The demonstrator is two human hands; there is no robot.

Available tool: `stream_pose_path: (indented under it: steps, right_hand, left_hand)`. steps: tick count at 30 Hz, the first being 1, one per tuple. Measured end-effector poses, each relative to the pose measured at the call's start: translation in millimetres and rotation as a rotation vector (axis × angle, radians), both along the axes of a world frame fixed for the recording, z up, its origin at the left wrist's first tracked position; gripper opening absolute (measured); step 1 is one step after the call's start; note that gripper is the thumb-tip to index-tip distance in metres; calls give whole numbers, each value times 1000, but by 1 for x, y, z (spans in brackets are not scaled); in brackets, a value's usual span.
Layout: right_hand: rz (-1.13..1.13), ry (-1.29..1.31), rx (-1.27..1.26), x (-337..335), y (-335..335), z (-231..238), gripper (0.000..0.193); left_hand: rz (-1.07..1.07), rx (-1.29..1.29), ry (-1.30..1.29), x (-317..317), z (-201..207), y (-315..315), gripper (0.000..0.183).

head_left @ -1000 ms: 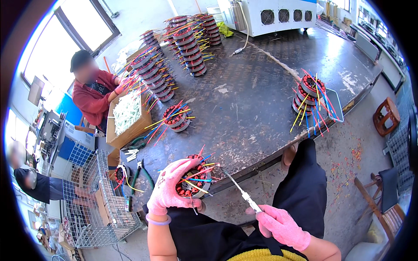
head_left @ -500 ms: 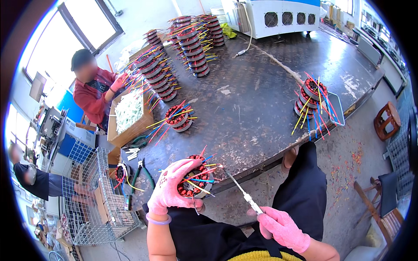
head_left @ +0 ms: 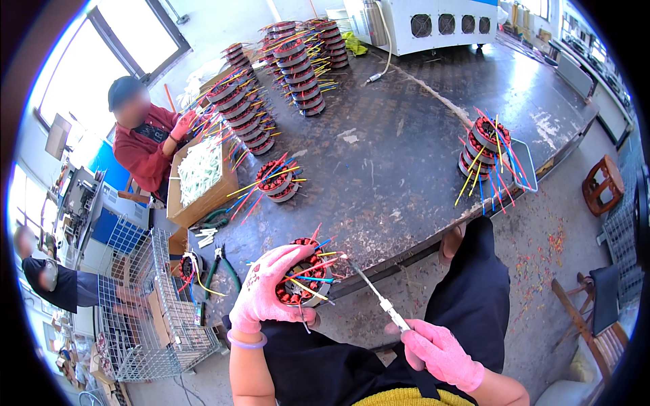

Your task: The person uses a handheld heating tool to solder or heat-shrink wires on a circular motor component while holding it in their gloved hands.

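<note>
Dark worn workbench [head_left: 406, 162], scuffed, w/ stacks of wound stators [head_left: 298, 61] at far left and a white machine [head_left: 433, 24] at far edge; concrete floor [head_left: 542, 271] littered w/ coloured offcuts. Left hand [head_left: 267, 291], pink glove, grips a stator [head_left: 305, 277] at near bench edge. Right hand [head_left: 440, 352] clenched on thin metal tool [head_left: 376, 294], tip at stator. Wire basket [head_left: 135, 318] contents near left unclear.

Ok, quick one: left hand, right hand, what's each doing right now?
Left hand: closed around a wound stator with coloured wire leads.
Right hand: closed on a thin metal tool, tip at the stator.
</note>
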State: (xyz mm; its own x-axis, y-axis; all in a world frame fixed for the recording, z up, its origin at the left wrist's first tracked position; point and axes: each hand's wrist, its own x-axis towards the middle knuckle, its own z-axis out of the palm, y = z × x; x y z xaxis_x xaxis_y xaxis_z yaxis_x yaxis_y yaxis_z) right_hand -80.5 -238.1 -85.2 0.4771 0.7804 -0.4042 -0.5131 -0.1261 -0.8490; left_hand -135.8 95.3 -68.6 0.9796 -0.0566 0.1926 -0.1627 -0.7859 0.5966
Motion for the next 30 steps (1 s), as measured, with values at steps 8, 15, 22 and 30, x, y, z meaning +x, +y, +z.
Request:
stream_pose_path:
  steps: [8,15,22,30]
  right_hand:
    - [8,-29,-11,1,0,-2,39]
    - [0,-13,-10,2,-1,6,40]
    - [-8,22,0,1,1,4,41]
    - [12,-6,-2,1,-1,-1,41]
  left_hand:
    - [8,-11,19,-1,-1,1,101]
    - [4,-1,11,1,1,-2,101]
    - [0,-4,1,0,-3,1,101]
    - [6,-25,20,0,-1,0,101]
